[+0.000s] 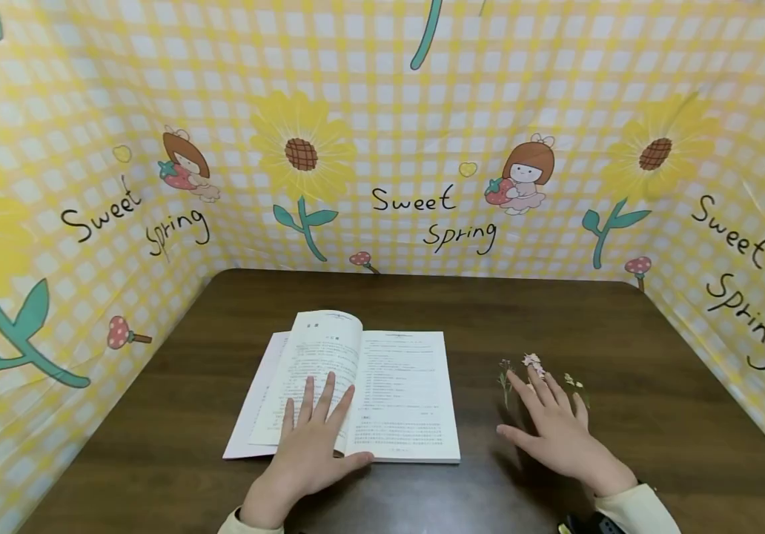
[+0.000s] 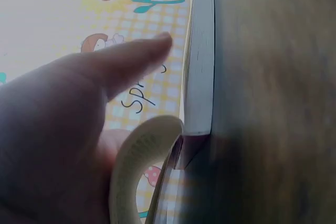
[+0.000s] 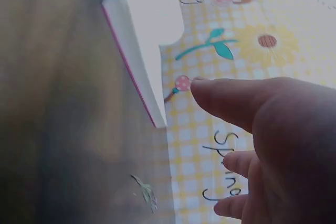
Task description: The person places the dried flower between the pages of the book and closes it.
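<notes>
An open book (image 1: 405, 393) lies on the dark wooden table, its left-hand pages arching up near the spine. My left hand (image 1: 312, 449) rests with spread fingers on the left page, the thumb reaching across the lower end of the spine. In the left wrist view, the curved pages (image 2: 126, 174) bulge beside that hand. To the right of the book, my right hand (image 1: 559, 430) hovers with fingers spread over some small dried flowers (image 1: 531, 360). A thin sprig (image 1: 505, 374) lies left of its fingertips. That hand partly hides the flowers.
A yellow checked cloth (image 1: 416, 133) with printed flowers and lettering surrounds the back and both sides of the table (image 1: 489, 311). A small yellowish flower sprig (image 1: 574, 382) lies at the right of the flower group.
</notes>
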Available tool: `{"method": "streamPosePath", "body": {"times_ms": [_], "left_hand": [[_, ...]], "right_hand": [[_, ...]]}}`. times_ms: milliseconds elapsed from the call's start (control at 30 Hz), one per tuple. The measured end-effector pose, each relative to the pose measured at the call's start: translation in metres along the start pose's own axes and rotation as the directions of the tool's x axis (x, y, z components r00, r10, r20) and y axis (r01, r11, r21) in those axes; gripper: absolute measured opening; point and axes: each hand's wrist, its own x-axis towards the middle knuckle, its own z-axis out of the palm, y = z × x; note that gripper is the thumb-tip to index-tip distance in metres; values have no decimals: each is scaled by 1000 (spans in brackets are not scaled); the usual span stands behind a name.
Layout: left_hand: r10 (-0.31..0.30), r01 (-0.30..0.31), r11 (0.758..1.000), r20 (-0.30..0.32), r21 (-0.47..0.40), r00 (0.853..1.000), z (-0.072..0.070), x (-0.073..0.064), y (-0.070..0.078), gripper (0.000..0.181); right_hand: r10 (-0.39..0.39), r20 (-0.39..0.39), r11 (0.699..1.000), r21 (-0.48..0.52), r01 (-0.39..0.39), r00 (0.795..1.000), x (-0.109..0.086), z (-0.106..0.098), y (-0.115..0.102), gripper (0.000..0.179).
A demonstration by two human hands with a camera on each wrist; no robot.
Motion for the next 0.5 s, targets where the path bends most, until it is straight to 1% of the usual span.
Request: {"method": "streamPosePath", "body": {"times_ms": [167,300,400,500], "left_hand": [[1,-3,999,-34,-53,999,-2,0,-2,94],[-5,0,995,-51,-95,999,-5,1,-4,92],[-5,-4,991,-65,-134,998,-6,3,-7,89],[-3,-10,982,-68,-186,998,-9,5,-10,87]], "right_hand": [[8,31,999,51,-10,999,13,-12,11,83],[-23,38,994,107,19,999,23,-17,23,85],[-57,33,983,179,50,998,29,-16,30,82],[-61,38,964,261,49,997,33,-13,35,78]]}}
